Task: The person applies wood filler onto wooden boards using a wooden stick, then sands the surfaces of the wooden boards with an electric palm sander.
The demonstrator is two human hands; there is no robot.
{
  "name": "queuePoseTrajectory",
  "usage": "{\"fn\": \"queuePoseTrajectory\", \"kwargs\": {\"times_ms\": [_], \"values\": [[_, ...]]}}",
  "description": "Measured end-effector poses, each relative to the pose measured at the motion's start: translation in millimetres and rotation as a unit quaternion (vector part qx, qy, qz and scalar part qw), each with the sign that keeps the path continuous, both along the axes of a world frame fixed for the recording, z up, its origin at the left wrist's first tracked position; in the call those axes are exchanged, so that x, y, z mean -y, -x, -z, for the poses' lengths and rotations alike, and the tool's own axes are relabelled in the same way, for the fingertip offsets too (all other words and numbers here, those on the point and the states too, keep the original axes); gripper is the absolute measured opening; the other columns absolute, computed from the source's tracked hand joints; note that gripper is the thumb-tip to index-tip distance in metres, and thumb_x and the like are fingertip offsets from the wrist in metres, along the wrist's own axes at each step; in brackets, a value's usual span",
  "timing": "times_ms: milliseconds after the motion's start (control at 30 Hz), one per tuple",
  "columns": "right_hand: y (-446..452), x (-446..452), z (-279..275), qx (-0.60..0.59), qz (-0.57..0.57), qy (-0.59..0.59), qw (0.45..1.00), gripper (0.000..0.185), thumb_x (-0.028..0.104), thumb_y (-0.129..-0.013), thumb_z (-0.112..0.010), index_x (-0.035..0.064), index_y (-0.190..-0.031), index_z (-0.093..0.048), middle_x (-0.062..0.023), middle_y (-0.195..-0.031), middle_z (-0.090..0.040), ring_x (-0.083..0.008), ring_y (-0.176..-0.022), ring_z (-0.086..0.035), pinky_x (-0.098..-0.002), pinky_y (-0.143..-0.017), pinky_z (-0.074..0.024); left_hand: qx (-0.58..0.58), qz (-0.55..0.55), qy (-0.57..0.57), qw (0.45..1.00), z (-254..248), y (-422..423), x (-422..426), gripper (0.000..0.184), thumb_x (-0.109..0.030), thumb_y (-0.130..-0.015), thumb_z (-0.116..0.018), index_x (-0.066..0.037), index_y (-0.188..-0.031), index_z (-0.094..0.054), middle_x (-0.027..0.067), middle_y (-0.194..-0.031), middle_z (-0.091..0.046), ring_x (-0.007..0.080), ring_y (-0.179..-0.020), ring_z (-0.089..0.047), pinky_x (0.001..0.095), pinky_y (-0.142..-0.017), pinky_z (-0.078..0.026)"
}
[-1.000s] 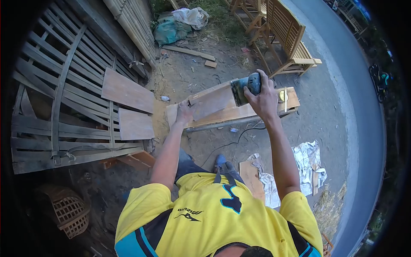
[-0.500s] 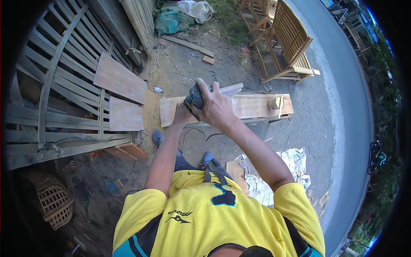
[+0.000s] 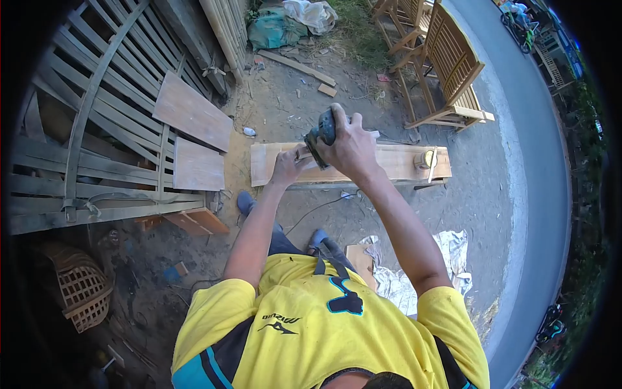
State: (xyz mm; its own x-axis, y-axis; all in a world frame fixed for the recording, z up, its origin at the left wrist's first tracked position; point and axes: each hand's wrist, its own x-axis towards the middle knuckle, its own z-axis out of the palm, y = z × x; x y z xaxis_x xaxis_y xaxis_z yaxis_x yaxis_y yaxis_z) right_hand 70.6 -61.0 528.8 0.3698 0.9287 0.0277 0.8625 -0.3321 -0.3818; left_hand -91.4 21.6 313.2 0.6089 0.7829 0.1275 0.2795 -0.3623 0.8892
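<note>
My right hand [image 3: 352, 150] is wrapped over a dark, dusty power sander [image 3: 327, 128], raised above the bench and tilted. To its left, my left hand [image 3: 289, 167] is closed around the near end of a narrow piece of wood [image 3: 375, 134], most of which is hidden behind the sander and my right hand. Whether the sander touches the wood cannot be made out. Beneath both hands lies a long, pale wooden plank [image 3: 402, 155] on a low bench. An open can [image 3: 424, 159] with a flat stick across it stands at the plank's right end.
Two flat boards [image 3: 194, 117] lean on a slatted bamboo frame [image 3: 78, 142] at left. Wooden slatted chairs [image 3: 453, 58] stand at upper right beside the road [image 3: 538, 162]. A cord [image 3: 321, 209] crosses the ground near my feet, and a white sheet [image 3: 395, 283] lies at right.
The sander and my right hand have shifted right and slightly up in view. My left hand has moved slightly right and now shows apart from the sander. The whole scene has shifted a little right.
</note>
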Motion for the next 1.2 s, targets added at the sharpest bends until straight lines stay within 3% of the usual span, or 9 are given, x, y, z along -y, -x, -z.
{"fn": "queuePoseTrajectory", "kwargs": {"times_ms": [33,133,233,400,467,533,600,933,1200], "values": [[17,-3,-2,0.0,-0.032,0.018,0.999,0.089,0.047,-0.086,-0.083,0.0145,-0.159,-0.043,-0.0298,-0.117,-0.061,-0.0499,-0.087,-0.074,-0.0553,-0.076,-0.062,-0.002,0.004,-0.003,1.0,1,-1,0,0.037,-0.032,-0.097,-0.08,-0.007,-0.124,-0.072,0.0178,-0.1,-0.081,0.0361,-0.096,-0.08,0.0447,-0.08,-0.062],[33,-7,2,0.004,-0.112,0.01,0.994,0.089,0.049,-0.086,-0.082,0.014,-0.158,-0.043,-0.0302,-0.116,-0.061,-0.0503,-0.088,-0.074,-0.0557,-0.077,-0.0622,-0.049,-0.025,-0.277,0.959,5,0,-4,0.034,-0.03,-0.097,-0.08,-0.007,-0.121,-0.074,0.0176,-0.1,-0.081,0.037,-0.096,-0.08,0.046,-0.08,-0.062],[5,-11,-1,0.003,-0.037,0.011,0.999,0.088,0.048,-0.086,-0.082,0.0133,-0.157,-0.043,-0.0304,-0.118,-0.061,-0.0502,-0.09,-0.074,-0.0558,-0.079,-0.0625,-0.055,-0.013,0.027,0.998,3,1,-4,0.032,-0.029,-0.096,-0.08,-0.007,-0.119,-0.076,0.0182,-0.103,-0.081,0.0379,-0.1,-0.079,0.0482,-0.084,-0.061],[0,-18,1,0.007,-0.006,0.015,1.0,0.088,0.045,-0.087,-0.08,0.0117,-0.158,-0.04,-0.0308,-0.117,-0.061,-0.0504,-0.09,-0.074,-0.0559,-0.079,-0.0623,0.01,-0.002,0.02,1.0,12,1,-8,0.032,-0.028,-0.097,-0.08,-0.005,-0.118,-0.076,0.0195,-0.104,-0.081,0.0384,-0.102,-0.078,0.0469,-0.086,-0.061],[23,-14,-2,-0.027,-0.048,0.007,0.998,0.089,0.044,-0.086,-0.082,0.0115,-0.158,-0.04,-0.0312,-0.116,-0.061,-0.0507,-0.087,-0.074,-0.0558,-0.077,-0.0617,-0.111,-0.009,-0.048,0.993,19,2,-10,0.042,-0.03,-0.093,-0.084,-0.004,-0.123,-0.073,0.0202,-0.106,-0.08,0.0395,-0.103,-0.077,0.0467,-0.086,-0.061],[38,-11,3,-0.023,-0.098,0.015,0.995,0.085,0.039,-0.086,-0.083,0.0111,-0.154,-0.04,-0.0318,-0.117,-0.059,-0.0504,-0.088,-0.075,-0.0556,-0.075,-0.0619,0.033,-0.074,-0.074,0.994,9,-7,-5,0.059,-0.034,-0.085,-0.09,-0.006,-0.132,-0.068,0.0196,-0.108,-0.08,0.0393,-0.104,-0.077,0.0493,-0.087,-0.06],[25,-4,-1,-0.027,-0.085,0.009,0.996,0.085,0.04,-0.086,-0.083,0.0117,-0.154,-0.04,-0.0317,-0.117,-0.059,-0.0503,-0.088,-0.075,-0.0558,-0.075,-0.0619,-0.078,-0.05,-0.097,0.991,16,1,-8,0.052,-0.034,-0.089,-0.087,-0.007,-0.13,-0.07,0.0189,-0.106,-0.08,0.0369,-0.103,-0.078,0.0469,-0.086,-0.06],[-117,-4,-6,0.053,0.121,0.019,0.991,0.085,0.049,-0.09,-0.076,0.0119,-0.158,-0.042,-0.0331,-0.127,-0.063,-0.0476,-0.103,-0.075,-0.0535,-0.088,-0.0621,-0.023,-0.021,0.004,1.0,-7,-7,-7,0.038,-0.034,-0.098,-0.08,-0.005,-0.121,-0.072,0.0213,-0.101,-0.08,0.0393,-0.1,-0.078,0.045,-0.08,-0.06],[0,1,-8,-0.017,-0.076,0.042,0.996,0.085,0.047,-0.088,-0.08,0.0141,-0.158,-0.044,-0.032,-0.117,-0.062,-0.0506,-0.091,-0.074,-0.0552,-0.08,-0.0615,-0.069,-0.014,-0.032,0.997,19,-1,7,0.037,-0.035,-0.098,-0.079,-0.006,-0.12,-0.072,0.0217,-0.102,-0.079,0.0433,-0.099,-0.076,0.0497,-0.079,-0.06]]}}
